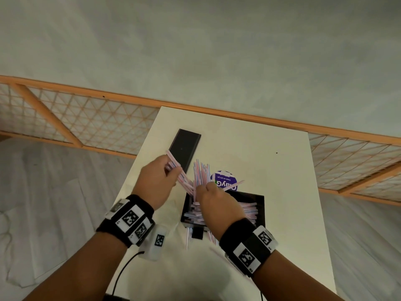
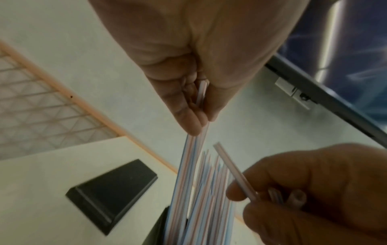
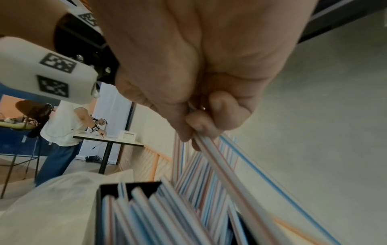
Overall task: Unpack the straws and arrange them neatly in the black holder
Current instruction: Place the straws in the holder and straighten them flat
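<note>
A black holder [image 1: 260, 205] sits on the white table [image 1: 282, 170], with several pink-and-blue striped straws [image 1: 249, 210] lying flat inside it. More straws [image 1: 201, 172] stand fanned out of its far left corner. My left hand [image 1: 171, 170] pinches a small bundle of straws [image 1: 183, 178] that slants up and left from that corner. My right hand [image 1: 206, 187] hovers over the holder and grips a few straws. In the left wrist view my left hand's fingers [image 2: 188, 116] close on the straws [image 2: 188, 165]. In the right wrist view curled fingers [image 3: 201, 122] grip a straw [image 3: 230, 182].
A flat black lid [image 1: 184, 146] lies beyond my left hand. A purple round sticker [image 1: 226, 181] is behind the holder. A translucent plastic bag [image 3: 52, 207] and loose straws [image 1: 188, 235] lie at the holder's near side. Another person [image 3: 62, 126] works at a far table.
</note>
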